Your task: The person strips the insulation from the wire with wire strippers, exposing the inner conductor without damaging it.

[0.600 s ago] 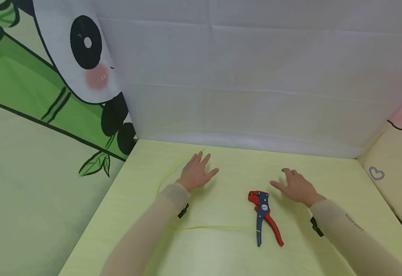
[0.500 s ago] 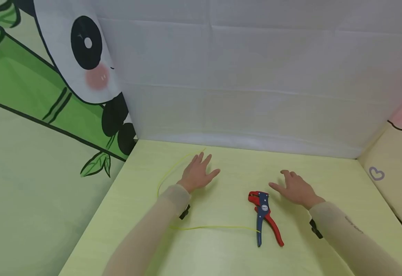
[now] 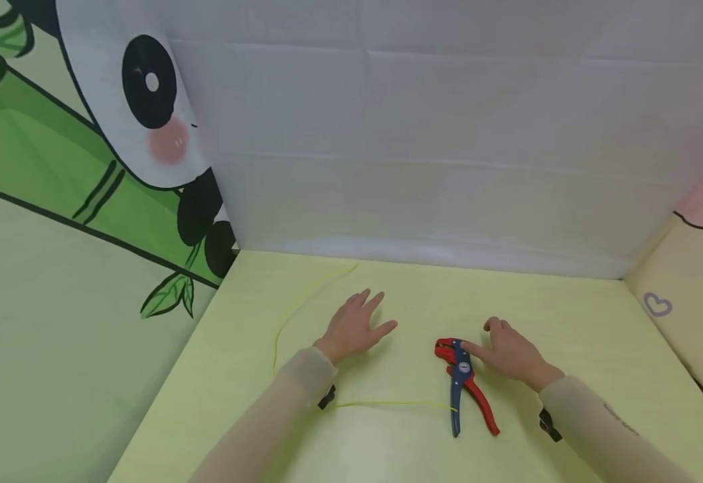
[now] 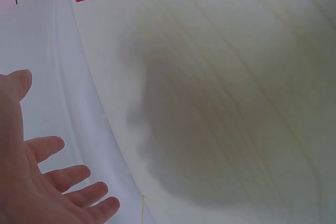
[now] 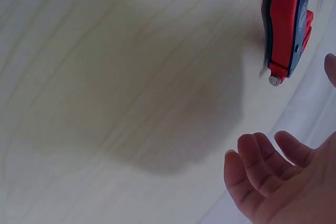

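A wire stripper (image 3: 461, 379) with a red and a blue handle lies on the table, its red head pointing away from the person. The right hand (image 3: 514, 352) hovers just right of that head, thumb tip overlapping it in the head view. In the right wrist view the right hand's fingers (image 5: 249, 171) are loosely bent, with nothing between them. Farther left, the left hand (image 3: 354, 329) is spread above the table and holds nothing. A thin yellow wire (image 3: 396, 403) curves around the left hand; one end crosses the blue handle, and part is hidden under the left forearm.
The pale wood-grain table (image 3: 400, 449) meets a white sheet (image 3: 418, 147) at its back edge. A panel with a cartoon panda and bamboo (image 3: 43, 141) stands at the left. Another panel (image 3: 695, 308) with a small heart borders the right side.
Both hands have come nearer the person; the left also shifts slightly right, and the right thumb now reaches the wire stripper's head. The wire stripper and wire stay in place.
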Tool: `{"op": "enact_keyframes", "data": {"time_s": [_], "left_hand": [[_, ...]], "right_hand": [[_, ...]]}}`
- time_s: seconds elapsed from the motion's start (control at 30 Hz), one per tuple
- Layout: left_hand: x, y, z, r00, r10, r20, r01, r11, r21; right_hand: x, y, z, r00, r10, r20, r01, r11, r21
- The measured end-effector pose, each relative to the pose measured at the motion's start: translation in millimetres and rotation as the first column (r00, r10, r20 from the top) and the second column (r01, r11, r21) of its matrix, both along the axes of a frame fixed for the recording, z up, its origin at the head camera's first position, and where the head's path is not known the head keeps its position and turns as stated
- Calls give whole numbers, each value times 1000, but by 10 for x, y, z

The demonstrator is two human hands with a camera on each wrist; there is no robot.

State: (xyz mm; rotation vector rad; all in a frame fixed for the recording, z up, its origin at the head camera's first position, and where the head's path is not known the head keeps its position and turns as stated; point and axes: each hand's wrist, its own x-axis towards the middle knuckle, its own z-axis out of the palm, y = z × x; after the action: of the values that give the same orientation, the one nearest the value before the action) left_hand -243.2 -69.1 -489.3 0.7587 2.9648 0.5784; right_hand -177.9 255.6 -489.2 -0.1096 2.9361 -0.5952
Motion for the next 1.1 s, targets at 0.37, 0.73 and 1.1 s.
{"op": "enact_keyframes", "data": {"time_s": [0.37,0.73,1.1], "left_hand": [[334,129,12,996,-57,-63,60,997,46],[667,212,-60,988,-152,27,149,985,88],[778,285,-75,951,-254,175,241,966,93]], "right_hand": [[291,-142,-72,997,-37,75,40,998,-38],[608,-308,-106,996,-82,42,83,996,-39],[719,-424,-129,981,-195,22,195,980,-37]]}}
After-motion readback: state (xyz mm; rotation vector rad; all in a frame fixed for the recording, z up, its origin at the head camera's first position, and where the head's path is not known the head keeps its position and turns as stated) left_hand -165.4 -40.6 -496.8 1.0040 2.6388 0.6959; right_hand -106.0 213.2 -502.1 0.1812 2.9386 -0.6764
